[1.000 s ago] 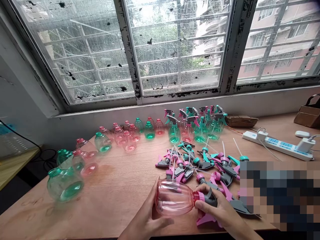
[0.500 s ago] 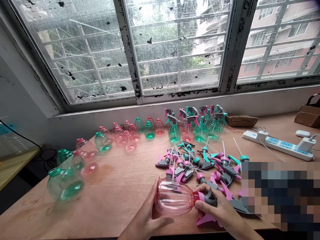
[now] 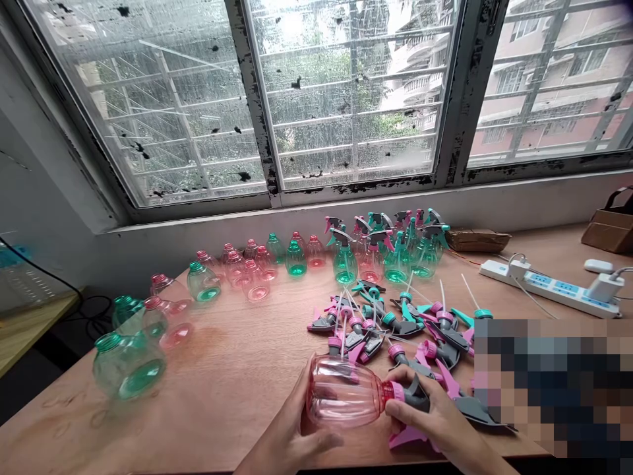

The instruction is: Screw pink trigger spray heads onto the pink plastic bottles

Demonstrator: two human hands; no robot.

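A clear pink bottle (image 3: 343,394) lies sideways in the air above the table, its base to the left and neck to the right. My left hand (image 3: 291,422) cups the base end, thumb stretched along the lower side; its other fingers are partly hidden behind the bottle. With fingers and thumb, my right hand (image 3: 430,412) grips the pink collar of the grey spray head (image 3: 418,396) at the bottle's neck. Just beyond lie loose pink-and-grey and teal spray heads (image 3: 356,323) with thin white tubes.
Finished-looking spray bottles (image 3: 345,264) stand in a group by the wall. Several bottles without heads, such as a green bottle (image 3: 129,366), line the left and back. A white power strip (image 3: 551,287) and cardboard pieces (image 3: 479,239) are at right; pixelation hides the lower right.
Almost nothing differs. Both hands keep the same hold on the bottle and spray head, with only a very slight shift.
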